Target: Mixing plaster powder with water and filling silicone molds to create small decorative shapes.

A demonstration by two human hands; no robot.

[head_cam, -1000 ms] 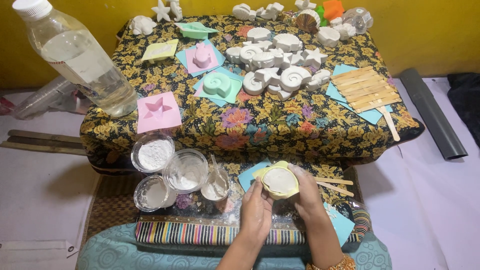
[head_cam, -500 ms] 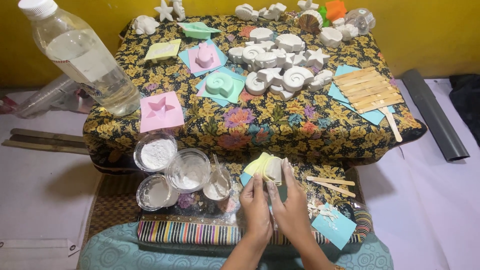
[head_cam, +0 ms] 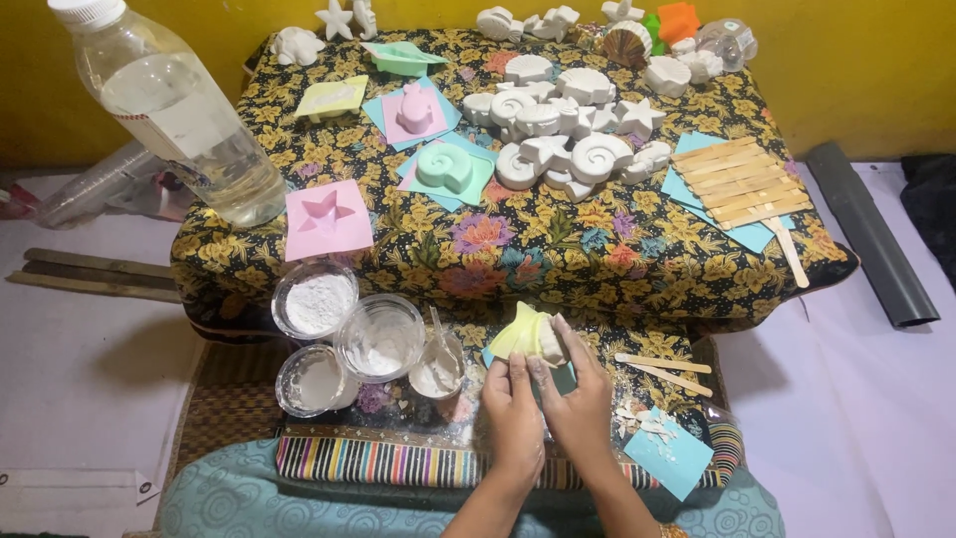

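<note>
Both of my hands grip a pale yellow flexible mould (head_cam: 525,333) with a white plaster piece showing inside it. My left hand (head_cam: 513,405) holds its near left side. My right hand (head_cam: 578,391) wraps the right side, fingers bent over the white piece. The mould is tilted up on edge, just above a teal paper square. Close to the left stand three clear cups of white powder and paste (head_cam: 379,339), one with a stirring stick (head_cam: 438,364).
A low table under a floral cloth (head_cam: 518,239) carries several white plaster shell and star casts (head_cam: 568,139), pink (head_cam: 328,217) and green (head_cam: 444,167) moulds, wooden sticks (head_cam: 742,179) and a water bottle (head_cam: 179,110). Two loose sticks (head_cam: 665,367) and a teal card (head_cam: 669,450) lie at my right.
The yellow mould, earlier held flat and open side up, has been turned on edge and bent. My hands have closed in together around it.
</note>
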